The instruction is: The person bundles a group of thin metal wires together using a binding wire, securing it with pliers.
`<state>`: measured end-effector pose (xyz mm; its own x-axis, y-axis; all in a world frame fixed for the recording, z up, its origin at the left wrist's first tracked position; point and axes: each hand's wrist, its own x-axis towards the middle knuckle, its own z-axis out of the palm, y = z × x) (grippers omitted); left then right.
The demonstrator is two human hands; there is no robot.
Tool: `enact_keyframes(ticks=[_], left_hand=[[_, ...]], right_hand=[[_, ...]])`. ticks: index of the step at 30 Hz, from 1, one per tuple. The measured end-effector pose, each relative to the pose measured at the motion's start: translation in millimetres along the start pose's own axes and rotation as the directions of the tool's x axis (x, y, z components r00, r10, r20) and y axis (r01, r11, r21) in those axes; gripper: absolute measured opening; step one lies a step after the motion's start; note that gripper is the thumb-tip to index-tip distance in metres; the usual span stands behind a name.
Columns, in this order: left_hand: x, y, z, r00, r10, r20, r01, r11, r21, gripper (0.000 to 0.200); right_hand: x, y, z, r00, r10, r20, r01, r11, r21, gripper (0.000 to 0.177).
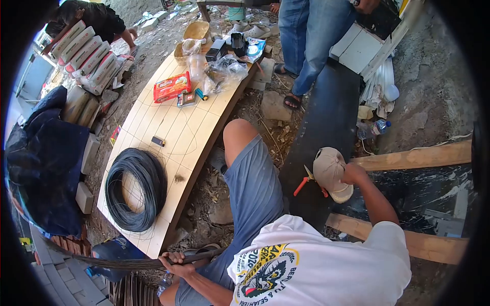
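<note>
My left hand (177, 264) is closed around a long bundle of thin dark wires (130, 263), which runs low across the view beside the wooden board. On the other side, my right hand (352, 174) grips a beige cap (327, 168) over the black bench; its fingers are partly hidden by the cap. Red-handled pincers (304, 184) lie on the black bench (326, 117), right beside the cap. A large coil of dark wire (159, 178) lies on the tile-patterned board (178, 132), above my left hand.
The board also holds a red biscuit packet (172, 87), a cigarette pack (186, 99), a lighter (201, 94) and plastic bags (224, 71). A person in jeans (311, 41) stands beyond; another person (92, 20) is at upper left. Timber planks (418, 155) lie right.
</note>
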<state>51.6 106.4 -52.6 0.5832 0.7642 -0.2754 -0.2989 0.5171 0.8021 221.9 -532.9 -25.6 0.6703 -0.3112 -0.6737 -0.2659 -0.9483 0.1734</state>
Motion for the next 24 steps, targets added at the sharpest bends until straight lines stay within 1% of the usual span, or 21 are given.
enact_keyframes(ticks=[1, 2, 4, 5, 6, 7, 8, 9, 10, 11, 12, 14, 15, 16, 18, 19, 20, 21, 22, 24], left_hand=[[2, -2, -3, 1.0, -0.002, -0.017, 0.002, 1.0, -0.003, 0.031], [2, -2, -4, 0.999, 0.002, -0.039, -0.002, 1.0, -0.009, 0.032], [1, 0, -7, 0.998, 0.002, -0.067, -0.004, 1.0, -0.018, 0.031], [1, -1, -13, 0.998, 0.005, -0.056, -0.006, 1.0, -0.005, 0.03], [1, -2, -14, 0.999, 0.011, -0.049, -0.011, 1.0, 0.003, 0.029], [0, -2, -16, 0.997, 0.02, -0.075, -0.021, 1.0, -0.012, 0.028], [-2, -2, -14, 0.996, 0.041, -0.081, -0.041, 0.999, -0.006, 0.029], [-6, -1, -12, 0.995, 0.047, -0.084, -0.047, 0.999, -0.006, 0.029], [-9, 0, -9, 0.995, 0.055, -0.084, -0.056, 0.998, -0.006, 0.029], [-12, -1, -6, 0.994, 0.084, -0.066, -0.085, 0.996, -0.025, 0.028], [-17, 0, -1, 0.995, 0.103, -0.011, -0.104, 0.993, -0.049, 0.026], [-24, -1, 7, 0.996, 0.094, 0.008, -0.094, 0.995, -0.031, 0.026], [-25, -3, 13, 0.992, 0.117, -0.038, -0.117, 0.993, 0.015, 0.024], [-28, -4, 20, 0.986, 0.138, -0.089, -0.132, 0.989, 0.066, 0.022], [-36, -4, 48, 0.951, 0.21, -0.229, -0.16, 0.963, 0.216, 0.02], [-40, -4, 57, 0.936, 0.238, -0.26, -0.186, 0.96, 0.211, 0.02], [-43, -4, 66, 0.948, 0.224, -0.226, -0.17, 0.957, 0.237, 0.02], [-45, -5, 76, 0.961, 0.204, -0.186, -0.152, 0.953, 0.261, 0.02], [-49, -5, 86, 0.954, 0.222, -0.201, -0.169, 0.952, 0.254, 0.02], [-55, -4, 101, 0.969, 0.192, -0.155, -0.126, 0.925, 0.358, 0.022]], right_hand=[[-5, -4, 4, 0.999, -0.033, 0.018, 0.033, 0.999, -0.023, 0.058], [-7, -7, 7, 0.999, -0.042, 0.012, 0.043, 0.998, -0.039, 0.058], [-5, -17, 8, 0.999, 0.003, -0.033, -0.001, 0.998, 0.057, 0.07], [-10, -29, 0, 0.999, -0.016, -0.042, 0.018, 0.999, 0.047, 0.07], [-21, -46, -16, 0.99, 0.022, -0.14, -0.019, 1.0, 0.024, 0.069], [-31, -64, -34, 0.97, 0.049, -0.237, -0.051, 0.999, 0.0, 0.069], [-38, -81, -50, 0.969, 0.011, -0.246, -0.018, 0.999, -0.028, 0.069], [-44, -101, -66, 0.917, -0.118, -0.38, 0.181, 0.974, 0.134, 0.067], [-51, -124, -81, 0.829, -0.214, -0.517, 0.393, 0.88, 0.266, 0.064], [-61, -154, -100, 0.769, -0.295, -0.567, 0.526, 0.796, 0.3, 0.06], [-74, -185, -118, 0.703, -0.365, -0.61, 0.642, 0.694, 0.325, 0.056], [-102, -252, -145, 0.518, -0.524, -0.676, 0.852, 0.389, 0.352, 0.052], [-118, -286, -153, 0.387, -0.592, -0.707, 0.922, 0.243, 0.302, 0.051], [-138, -319, -156, 0.252, -0.641, -0.725, 0.962, 0.087, 0.257, 0.05], [-188, -385, -154, -0.026, -0.705, -0.709, 0.956, -0.224, 0.187, 0.051], [-216, -412, -152, -0.096, -0.761, -0.641, 0.939, -0.284, 0.196, 0.057], [-236, -443, -141, -0.184, -0.785, -0.592, 0.906, -0.369, 0.207, 0.079], [-258, -470, -130, -0.24, -0.757, -0.608, 0.902, -0.406, 0.15, 0.084], [-279, -494, -119, -0.289, -0.725, -0.625, 0.894, -0.437, 0.094, 0.089], [-306, -548, -99, -0.13, -0.764, -0.632, 0.895, -0.365, 0.257, 0.101]])
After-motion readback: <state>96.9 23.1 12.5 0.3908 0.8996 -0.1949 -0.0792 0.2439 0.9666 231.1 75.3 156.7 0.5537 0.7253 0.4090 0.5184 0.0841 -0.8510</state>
